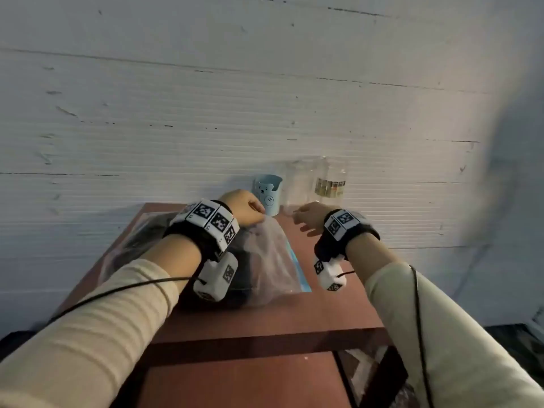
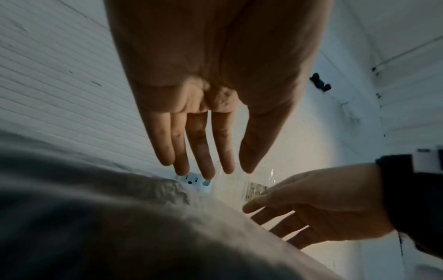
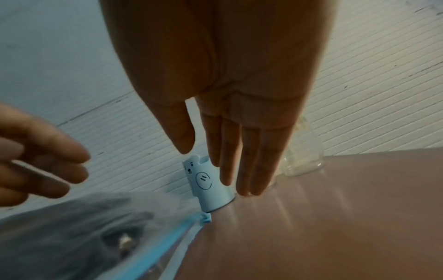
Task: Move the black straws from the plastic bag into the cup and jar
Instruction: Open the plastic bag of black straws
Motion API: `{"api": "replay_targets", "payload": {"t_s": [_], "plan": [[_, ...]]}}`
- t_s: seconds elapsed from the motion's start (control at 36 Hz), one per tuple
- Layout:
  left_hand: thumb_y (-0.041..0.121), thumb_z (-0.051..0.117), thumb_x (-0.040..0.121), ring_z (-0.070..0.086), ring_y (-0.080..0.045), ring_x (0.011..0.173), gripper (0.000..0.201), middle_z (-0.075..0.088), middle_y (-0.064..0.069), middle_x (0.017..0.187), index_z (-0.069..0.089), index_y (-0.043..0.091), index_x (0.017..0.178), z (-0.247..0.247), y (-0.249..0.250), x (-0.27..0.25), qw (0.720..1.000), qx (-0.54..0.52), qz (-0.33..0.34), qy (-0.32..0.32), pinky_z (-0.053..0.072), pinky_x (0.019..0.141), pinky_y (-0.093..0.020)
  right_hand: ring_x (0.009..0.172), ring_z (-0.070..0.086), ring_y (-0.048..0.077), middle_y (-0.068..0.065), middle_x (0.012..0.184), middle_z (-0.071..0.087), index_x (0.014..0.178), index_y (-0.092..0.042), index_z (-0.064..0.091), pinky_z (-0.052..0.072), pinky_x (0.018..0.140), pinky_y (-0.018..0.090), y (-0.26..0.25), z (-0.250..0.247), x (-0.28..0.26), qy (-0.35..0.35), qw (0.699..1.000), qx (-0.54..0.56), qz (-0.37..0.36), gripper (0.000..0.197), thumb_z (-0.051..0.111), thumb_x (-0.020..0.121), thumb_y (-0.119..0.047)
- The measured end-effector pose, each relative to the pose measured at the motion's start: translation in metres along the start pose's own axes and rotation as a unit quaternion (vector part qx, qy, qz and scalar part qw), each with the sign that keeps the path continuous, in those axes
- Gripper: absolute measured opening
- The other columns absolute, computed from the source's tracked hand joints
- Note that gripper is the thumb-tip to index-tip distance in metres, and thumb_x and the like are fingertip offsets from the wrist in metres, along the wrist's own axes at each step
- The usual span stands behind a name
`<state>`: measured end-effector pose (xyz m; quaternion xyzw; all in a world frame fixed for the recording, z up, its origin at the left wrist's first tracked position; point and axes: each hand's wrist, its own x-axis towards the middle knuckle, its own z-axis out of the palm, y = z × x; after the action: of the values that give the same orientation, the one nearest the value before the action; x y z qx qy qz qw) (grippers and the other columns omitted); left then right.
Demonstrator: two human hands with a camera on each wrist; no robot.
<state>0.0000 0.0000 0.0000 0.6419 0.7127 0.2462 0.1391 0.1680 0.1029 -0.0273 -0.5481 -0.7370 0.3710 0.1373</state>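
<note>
Lying below both hands' straight fingers (image 3: 246,161), plastic bag (image 1: 273,260).

small light-blue plastic cup (image 1: 269,195) printed with a white bear face and a dark line smiley. clear glass jar (image 1: 330,179) with a yellow-and-dark label band. clear plastic zip bag (image 1: 270,254), bright blue seal strip on its right edge, dark contents showing grey through the film. reddish-brown laminate table (image 1: 265,316). white ribbed wall panel (image 1: 206,113) with dark scuffs. black wrist bands carry white blocks with black square codes. cream ribbed sleeves.
</note>
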Motion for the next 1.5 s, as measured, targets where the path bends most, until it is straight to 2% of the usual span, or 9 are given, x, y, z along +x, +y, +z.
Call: {"api": "replay_targets", "payload": {"t_s": [0.19, 0.36, 0.78, 0.97, 1.08, 1.19, 1.25, 1.31, 1.5], "plan": [[0.021, 0.072, 0.084, 0.062, -0.019, 0.112, 0.030, 0.069, 0.000, 0.119, 0.072, 0.019, 0.114, 0.007, 0.004, 0.024, 0.998, 0.016, -0.035, -0.049, 0.046, 0.100, -0.028, 0.095, 0.056, 0.020, 0.011, 0.135, 0.054, 0.138, -0.012, 0.047, 0.052, 0.068, 0.026, -0.010, 0.014, 0.027, -0.035, 0.999, 0.000, -0.020, 0.039, 0.048, 0.099, -0.019], [0.024, 0.071, 0.085, 0.063, -0.021, 0.109, 0.035, 0.070, -0.003, 0.118, 0.070, 0.014, 0.118, 0.013, 0.006, 0.037, 0.994, 0.061, -0.059, -0.075, 0.048, 0.096, -0.030, 0.098, 0.060, 0.022, 0.008, 0.120, 0.061, 0.137, -0.016, 0.051, 0.049, 0.100, 0.042, -0.018, 0.026, 0.037, -0.092, 0.995, -0.010, -0.029, 0.038, 0.048, 0.098, -0.014], [0.021, 0.061, 0.089, 0.061, -0.023, 0.110, 0.033, 0.067, -0.008, 0.121, 0.067, 0.010, 0.120, 0.015, 0.006, 0.072, 0.981, 0.135, -0.082, -0.114, 0.046, 0.089, -0.029, 0.092, 0.057, 0.015, 0.013, 0.111, 0.067, 0.112, -0.005, 0.069, 0.043, 0.081, 0.024, -0.011, 0.018, 0.053, -0.036, 0.993, -0.060, -0.097, 0.025, 0.066, 0.088, -0.010], [0.033, 0.064, 0.086, 0.059, -0.022, 0.117, 0.041, 0.065, -0.003, 0.126, 0.065, 0.016, 0.124, 0.017, 0.000, 0.077, 0.974, 0.154, -0.094, -0.140, 0.043, 0.106, -0.038, 0.095, 0.058, 0.015, 0.005, 0.099, 0.067, 0.103, -0.011, 0.072, 0.043, 0.087, 0.026, -0.005, 0.015, 0.047, -0.016, 0.990, -0.037, -0.131, 0.018, 0.070, 0.085, -0.012], [0.029, 0.071, 0.081, 0.065, -0.020, 0.105, 0.041, 0.069, -0.003, 0.116, 0.067, 0.017, 0.121, 0.017, 0.001, 0.071, 0.974, 0.152, -0.096, -0.141, 0.050, 0.098, -0.036, 0.088, 0.059, 0.010, 0.001, 0.094, 0.068, 0.106, -0.009, 0.072, 0.042, 0.080, 0.019, -0.001, 0.009, 0.039, 0.005, 0.986, 0.002, -0.168, 0.022, 0.071, 0.084, -0.012], [0.013, 0.072, 0.082, 0.062, -0.010, 0.067, 0.030, 0.070, -0.002, 0.090, 0.070, 0.009, 0.112, 0.014, 0.003, 0.066, 0.976, 0.103, -0.114, -0.153, 0.051, 0.056, -0.020, 0.091, 0.065, 0.016, 0.010, 0.103, 0.072, 0.105, -0.003, 0.072, 0.052, 0.086, 0.025, 0.000, 0.006, 0.028, 0.033, 0.981, 0.070, -0.179, 0.023, 0.068, 0.088, -0.019], [0.016, 0.072, 0.083, 0.060, -0.009, 0.064, 0.028, 0.068, 0.000, 0.082, 0.069, 0.010, 0.110, 0.013, 0.004, 0.065, 0.977, 0.101, -0.115, -0.149, 0.048, 0.054, -0.019, 0.089, 0.064, 0.014, 0.009, 0.101, 0.071, 0.105, 0.000, 0.071, 0.052, 0.082, 0.017, 0.000, 0.004, 0.022, 0.034, 0.977, 0.087, -0.192, 0.021, 0.065, 0.089, -0.011], [0.023, 0.071, 0.084, 0.060, -0.011, 0.067, 0.027, 0.067, 0.001, 0.081, 0.067, 0.013, 0.109, 0.013, 0.008, 0.065, 0.979, 0.094, -0.117, -0.140, 0.047, 0.059, -0.022, 0.084, 0.061, 0.009, 0.005, 0.095, 0.069, 0.104, -0.002, 0.072, 0.048, 0.078, 0.012, 0.001, 0.003, 0.017, 0.043, 0.975, 0.074, -0.204, 0.018, 0.063, 0.088, -0.004], [0.016, 0.054, 0.096, 0.058, -0.024, 0.118, 0.038, 0.061, -0.007, 0.131, 0.058, 0.018, 0.133, 0.021, 0.024, 0.065, 0.989, 0.068, -0.041, -0.129, 0.044, 0.092, -0.028, 0.086, 0.067, 0.024, 0.011, 0.093, 0.069, 0.088, -0.012, 0.066, 0.054, 0.088, 0.038, 0.004, -0.002, 0.010, 0.079, 0.972, 0.072, -0.209, 0.009, 0.068, 0.084, -0.004]]}}
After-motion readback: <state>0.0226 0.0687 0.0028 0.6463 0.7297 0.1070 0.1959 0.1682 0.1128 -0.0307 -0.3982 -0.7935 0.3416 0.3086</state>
